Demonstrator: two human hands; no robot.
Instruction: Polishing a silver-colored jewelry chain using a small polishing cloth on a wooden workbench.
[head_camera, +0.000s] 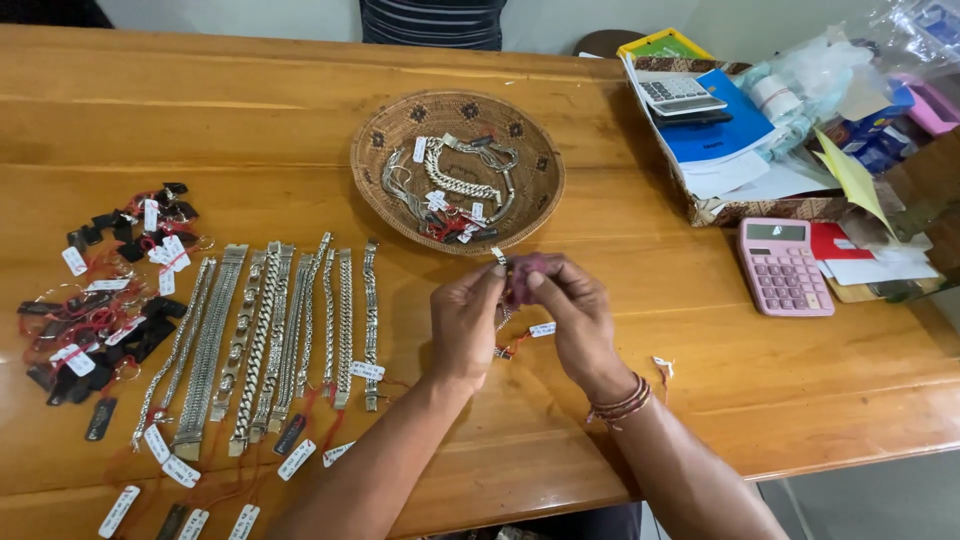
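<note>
Both my hands meet over the wooden table, just in front of a woven basket. My left hand pinches a silver chain bracelet that hangs down between the hands, with a white tag on a red string at its lower end. My right hand presses a small dark red cloth against the bracelet's upper part. A row of several silver bracelets with tags lies flat to the left of my hands. More tagged silver chains lie in the basket.
A pile of black and white tags on red strings lies at the far left. A pink calculator sits to the right, behind it a box with papers, a grey calculator and plastic bags. A person in a striped top stands across the table.
</note>
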